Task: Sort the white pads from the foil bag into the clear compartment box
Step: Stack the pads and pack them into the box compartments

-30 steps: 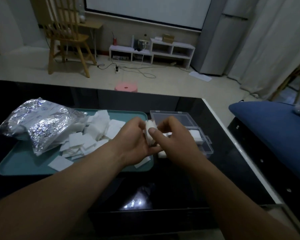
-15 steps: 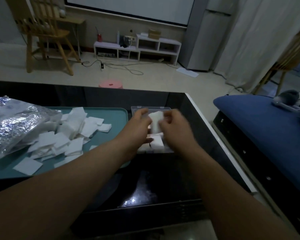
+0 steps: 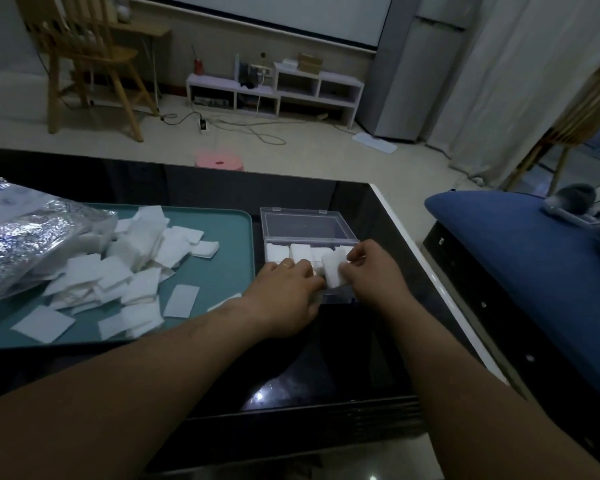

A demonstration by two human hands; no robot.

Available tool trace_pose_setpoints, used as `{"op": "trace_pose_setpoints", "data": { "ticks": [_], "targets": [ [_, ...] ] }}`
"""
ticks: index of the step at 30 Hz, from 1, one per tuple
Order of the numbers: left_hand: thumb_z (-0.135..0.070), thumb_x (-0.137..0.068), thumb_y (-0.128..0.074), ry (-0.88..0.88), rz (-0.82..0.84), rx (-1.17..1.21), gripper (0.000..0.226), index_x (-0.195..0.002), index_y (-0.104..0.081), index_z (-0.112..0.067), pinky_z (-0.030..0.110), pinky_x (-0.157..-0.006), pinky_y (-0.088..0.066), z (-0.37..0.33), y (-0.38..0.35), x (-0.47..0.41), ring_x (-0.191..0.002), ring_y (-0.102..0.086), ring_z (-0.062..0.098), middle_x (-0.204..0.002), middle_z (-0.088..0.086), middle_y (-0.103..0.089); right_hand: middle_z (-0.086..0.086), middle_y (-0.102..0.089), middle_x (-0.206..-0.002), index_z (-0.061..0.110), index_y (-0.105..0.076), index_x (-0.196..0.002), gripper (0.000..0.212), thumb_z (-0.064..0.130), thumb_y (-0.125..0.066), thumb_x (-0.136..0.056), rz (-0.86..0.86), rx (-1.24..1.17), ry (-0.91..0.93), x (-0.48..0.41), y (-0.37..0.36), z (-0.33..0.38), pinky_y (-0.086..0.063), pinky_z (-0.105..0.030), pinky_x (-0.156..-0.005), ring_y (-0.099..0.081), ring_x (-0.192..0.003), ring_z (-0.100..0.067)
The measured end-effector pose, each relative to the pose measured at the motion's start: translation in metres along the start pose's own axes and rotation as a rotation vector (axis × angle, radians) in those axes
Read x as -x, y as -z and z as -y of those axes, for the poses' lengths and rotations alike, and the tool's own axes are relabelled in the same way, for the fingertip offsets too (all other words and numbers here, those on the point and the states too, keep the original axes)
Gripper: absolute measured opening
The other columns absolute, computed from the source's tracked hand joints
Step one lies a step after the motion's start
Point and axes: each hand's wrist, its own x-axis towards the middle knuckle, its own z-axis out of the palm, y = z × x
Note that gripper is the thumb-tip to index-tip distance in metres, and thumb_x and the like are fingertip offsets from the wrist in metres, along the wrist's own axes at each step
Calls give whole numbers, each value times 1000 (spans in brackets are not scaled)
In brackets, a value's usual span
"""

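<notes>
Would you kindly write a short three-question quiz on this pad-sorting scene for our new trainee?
1. True or false: the clear compartment box has its lid open.
2. The right hand holds: A) a stack of white pads; B) a spoon; C) nothing.
3. Fill in: the loose pads lie on the ___ tray.
Key: 1 true; 2 A; 3 teal.

Right hand (image 3: 371,275) pinches a pad stack (image 3: 333,271) over the clear box (image 3: 309,241), left hand (image 3: 284,299) on the box beside it. Loose pads (image 3: 132,265) and foil bag (image 3: 25,244) sit on the teal tray (image 3: 222,265).
</notes>
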Motion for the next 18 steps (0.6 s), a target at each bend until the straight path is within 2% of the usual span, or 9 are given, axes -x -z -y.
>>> {"op": "trace_pose_setpoints", "data": {
  "ticks": [5,10,18],
  "targets": [
    [-42,-97,-46,0,-35,-16,41,-135,-52,-28,45,-102,-37,-1,-5,0,-119,-51,29,-129,4,-52,6,-59,-93,17,-60,-103,15,14,-68,-91,17,47,-17,-5,-2,-2,-59,-50,-93,-64,-96,-21],
    [-40,-94,-49,40,-94,26,36,-127,-46,-24,44,-96,-36,-4,-9,0,-115,-53,27,-124,2,-54,1,-62,-91,14,-62,-98,11,15,-66,-88,30,107,-19,-9,-4,0,-59,-50,-90,-61,-88,-20],
    [-38,-93,-49,77,-94,65,32,-121,-43,-23,43,-94,-34,-6,-9,-2,-111,-53,28,-123,2,-55,0,-64,-90,19,-59,-92,9,20,-67,-87,67,226,-3,-14,-9,-3,-58,-49,-89,-64,-87,-23]
  ]
}}
